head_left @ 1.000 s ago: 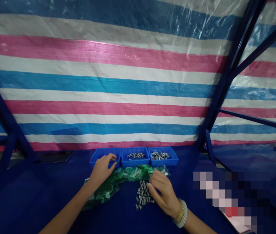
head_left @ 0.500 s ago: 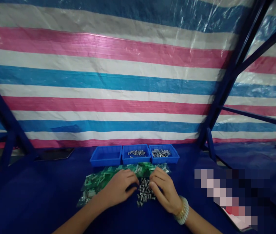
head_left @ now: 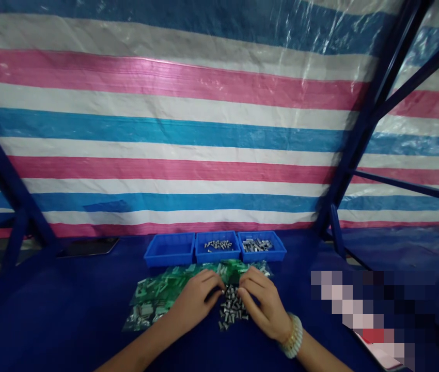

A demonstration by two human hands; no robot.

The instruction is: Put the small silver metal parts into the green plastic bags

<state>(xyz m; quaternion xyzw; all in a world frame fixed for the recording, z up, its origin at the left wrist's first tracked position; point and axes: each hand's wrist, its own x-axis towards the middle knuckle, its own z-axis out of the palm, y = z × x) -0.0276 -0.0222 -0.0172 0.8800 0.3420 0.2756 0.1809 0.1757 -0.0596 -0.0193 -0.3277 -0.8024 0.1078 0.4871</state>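
A pile of short metal screws (head_left: 234,309) lies on the blue table between my hands. My left hand (head_left: 198,297) is at the pile's upper left edge, with thumb and forefinger pinched on a small shiny piece that looks like a screw. On the right side of the pile, my right hand (head_left: 264,302) has curled fingers, the thumb close to the forefinger; whatever they hold is hidden. A beaded bracelet (head_left: 294,336) circles my right wrist. Behind and under my hands lie green-printed clear plastic bags (head_left: 157,292) with metal parts inside.
Three blue trays stand behind the bags: a left tray (head_left: 170,249), a middle tray (head_left: 204,254) with screws and a right tray (head_left: 277,253) with metal pieces. A dark flat device (head_left: 91,247) lies at left. Blue frame posts (head_left: 353,139) flank the striped sheet (head_left: 173,165).
My left thumb and forefinger have closed together at the edge of the screw pile. My right hand has hardly moved. The whole view has shifted slightly.
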